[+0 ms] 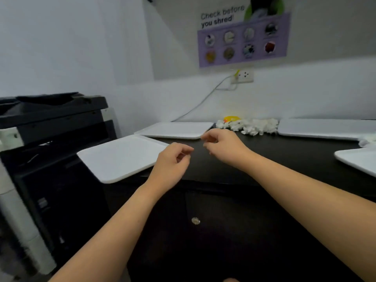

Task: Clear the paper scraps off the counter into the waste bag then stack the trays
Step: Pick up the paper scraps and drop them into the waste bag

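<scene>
A heap of white paper scraps [252,125] lies at the back of the black counter [274,159], against the wall, with something yellow [231,118] behind it. White trays lie flat on the counter: one at the near left corner [120,157], one behind it [175,129], one at the far right [325,128], and one at the right edge [360,159]. My left hand [173,161] hovers over the counter beside the near left tray, fingers loosely curled, holding nothing. My right hand [223,145] hovers just right of it, fingers loosely curled, empty. No waste bag is in view.
A large black and grey copier [46,143] stands close against the counter's left end. A wall socket [243,75] with a white cable sits above the counter, under a "Check before you shred" poster [243,37]. A cabinet door with a lock [195,220] is below.
</scene>
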Motion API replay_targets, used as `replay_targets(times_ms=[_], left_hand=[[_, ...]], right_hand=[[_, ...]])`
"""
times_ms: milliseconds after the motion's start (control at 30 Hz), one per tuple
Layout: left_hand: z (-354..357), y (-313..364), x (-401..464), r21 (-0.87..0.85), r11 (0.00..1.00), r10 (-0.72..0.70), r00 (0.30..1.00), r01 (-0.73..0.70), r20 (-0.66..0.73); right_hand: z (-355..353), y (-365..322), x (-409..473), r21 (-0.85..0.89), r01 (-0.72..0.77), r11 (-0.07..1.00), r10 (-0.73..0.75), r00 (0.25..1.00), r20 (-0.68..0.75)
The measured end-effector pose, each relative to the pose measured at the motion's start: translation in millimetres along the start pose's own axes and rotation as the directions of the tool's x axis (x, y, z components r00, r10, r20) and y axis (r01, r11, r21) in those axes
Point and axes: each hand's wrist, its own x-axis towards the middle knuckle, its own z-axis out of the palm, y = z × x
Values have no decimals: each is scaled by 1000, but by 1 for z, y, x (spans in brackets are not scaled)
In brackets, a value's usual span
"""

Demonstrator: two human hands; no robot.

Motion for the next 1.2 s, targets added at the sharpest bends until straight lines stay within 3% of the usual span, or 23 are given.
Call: replay_targets(times_ms=[300, 500, 633, 900, 1033, 1200], left_hand=[[125, 33, 79, -15, 996, 84, 970, -83, 227], [192, 46, 118, 6, 994, 103, 936, -111, 336], [227, 46, 141, -16, 998, 61, 946, -59, 318], [285, 54, 165, -69, 992, 120, 920, -102, 372], [306, 56, 176, -137, 985, 151, 915, -107, 374], [318, 45, 193, -148, 986, 122, 934, -76, 335]], right_hand=[[-123, 87, -22, -190, -234, 953, 199, 962, -186], [-202, 150, -28, -238, -440, 866, 354, 874, -332], [-241, 189, -28, -274, -549, 789, 431, 814, -389], [-269, 252, -20, -384, -702, 600, 545, 710, -447], [-269, 276, -20, -324, -749, 577, 614, 660, -433], [-262, 295, -12, -340, -733, 589, 637, 680, -363]])
